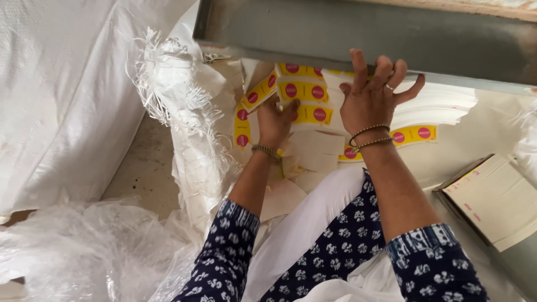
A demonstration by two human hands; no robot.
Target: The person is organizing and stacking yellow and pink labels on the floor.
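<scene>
Yellow label strips with pink round marks [305, 91] lie in curved bands on white backing paper on a white surface. My left hand [275, 121] rests on the strips, its fingers curled down onto the edge of one yellow label [314, 114]. My right hand [373, 93] is spread flat, fingers apart, pressing on the white paper just under a grey metal beam [363, 33]. Both wrists wear bead bracelets. Another yellow strip [413, 134] lies to the right of my right wrist.
A frayed white woven sack [67, 95] stands at the left, with crumpled clear plastic [95, 246] below it. A flat cardboard box [495, 198] lies at the right. Loose white paper pieces [313, 154] lie near my lap.
</scene>
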